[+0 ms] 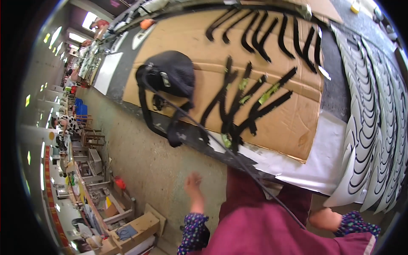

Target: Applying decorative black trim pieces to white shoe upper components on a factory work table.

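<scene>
My left hand (194,182) hangs at my left side over the floor, apart from the table; motion smears its fingers. At my right side my right hand (325,219) is low, below the table's front edge, with its fingers hidden from view. In front of me, black curved strips (257,100) lie crossed in a loose heap on a cardboard sheet (293,131), some with yellow-green patches. A row of similar black strips (263,36) is spread along the far side. Left of the heap sits a black bag (176,72) with its strap over the table edge.
A dark cable (242,163) runs from the bag to my maroon apron (263,229). Overlapping pale crescent-shaped pieces (365,140) fill the table's right end. Wooden benches (131,231), blue chairs (80,109) and other people (70,124) are off to the left.
</scene>
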The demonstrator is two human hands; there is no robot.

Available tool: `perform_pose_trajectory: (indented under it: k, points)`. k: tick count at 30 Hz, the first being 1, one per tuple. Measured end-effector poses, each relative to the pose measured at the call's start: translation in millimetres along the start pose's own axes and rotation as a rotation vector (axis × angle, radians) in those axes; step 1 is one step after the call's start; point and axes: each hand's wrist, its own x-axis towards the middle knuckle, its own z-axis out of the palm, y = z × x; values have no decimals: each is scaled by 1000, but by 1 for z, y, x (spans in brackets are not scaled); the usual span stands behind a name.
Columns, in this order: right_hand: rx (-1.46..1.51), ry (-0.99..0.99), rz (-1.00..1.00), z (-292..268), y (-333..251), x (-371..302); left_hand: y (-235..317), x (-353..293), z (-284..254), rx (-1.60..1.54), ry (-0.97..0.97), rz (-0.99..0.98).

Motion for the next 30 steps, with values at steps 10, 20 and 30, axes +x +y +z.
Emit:
perform_pose_trajectory:
  k: [10,20,30]
  points:
    - [-275,1328,-343,-451,-142,59,111,8,-2,-190,117,368]
    - [-505,1706,449,-609,-251,303,89,-14,-70,-59,336,270]
    - [-611,1655,102,-554,-215,149,62,25,-83,-82,147,404]
